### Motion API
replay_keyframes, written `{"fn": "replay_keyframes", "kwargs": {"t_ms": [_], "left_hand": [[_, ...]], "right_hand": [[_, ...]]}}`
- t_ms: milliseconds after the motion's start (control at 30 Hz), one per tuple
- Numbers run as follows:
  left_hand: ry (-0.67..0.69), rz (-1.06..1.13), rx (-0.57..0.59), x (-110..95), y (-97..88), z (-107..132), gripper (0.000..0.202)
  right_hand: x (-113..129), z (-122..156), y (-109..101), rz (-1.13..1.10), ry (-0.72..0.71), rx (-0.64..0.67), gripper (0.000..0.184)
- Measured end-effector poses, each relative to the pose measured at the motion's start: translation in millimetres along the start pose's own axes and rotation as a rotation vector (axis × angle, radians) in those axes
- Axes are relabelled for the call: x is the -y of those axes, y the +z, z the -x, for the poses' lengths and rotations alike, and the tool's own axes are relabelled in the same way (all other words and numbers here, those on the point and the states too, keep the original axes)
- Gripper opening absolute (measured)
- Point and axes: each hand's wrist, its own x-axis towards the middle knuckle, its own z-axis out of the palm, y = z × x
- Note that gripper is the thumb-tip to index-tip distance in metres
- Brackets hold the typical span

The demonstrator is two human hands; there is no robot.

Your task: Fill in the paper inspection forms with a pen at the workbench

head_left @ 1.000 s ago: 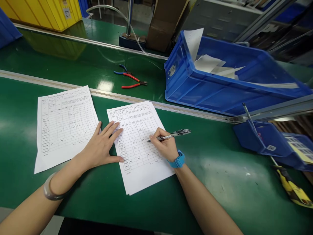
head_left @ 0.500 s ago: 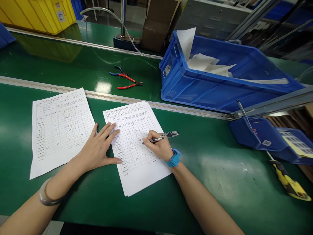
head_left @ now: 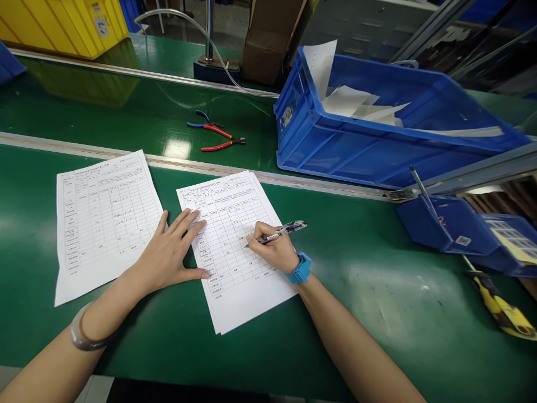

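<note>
My right hand (head_left: 274, 248) grips a pen (head_left: 285, 229), its tip down on a printed form (head_left: 247, 296) with handwriting in some cells. At least one more sheet shows beneath that form's edge. Spread flat, my left hand (head_left: 174, 252) rests with its fingertips and thumb on the form's left margin. To the left lies a second printed form (head_left: 100, 218), also partly filled in by hand; its right edge is close to my left fingers. A blue band is on my right wrist, a grey bangle on the left.
Red-handled cutters (head_left: 218, 147) and blue-handled pliers (head_left: 199, 123) lie beyond the metal rail. A blue crate (head_left: 356, 145) holding papers stands at the back right, a yellow crate (head_left: 62, 28) back left. Small blue bins (head_left: 440, 224) and a yellow-black screwdriver (head_left: 499, 305) are at right.
The pen and right hand have shifted very slightly along the row of the form. My left hand stays in place. The view has moved a little.
</note>
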Motion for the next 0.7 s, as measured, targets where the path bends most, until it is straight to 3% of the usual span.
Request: {"fn": "replay_keyframes", "kwargs": {"t_ms": [400,567,700], "left_hand": [[0.000,0.011,-0.007,0.4,-0.7,1.5,0.108],[-0.004,-0.004,0.013,-0.2,-2.0,0.8,0.109],[-0.013,0.014,0.011,-1.3,-2.9,-0.3,0.108]], "right_hand": [[-2.2,0.2,-1.1,0.011,0.023,-0.034,0.031],[-2.0,1.6,-3.8,0.021,0.023,-0.108,0.031],[-2.9,1.4,-3.7,0.033,0.005,-0.082,0.031]]}}
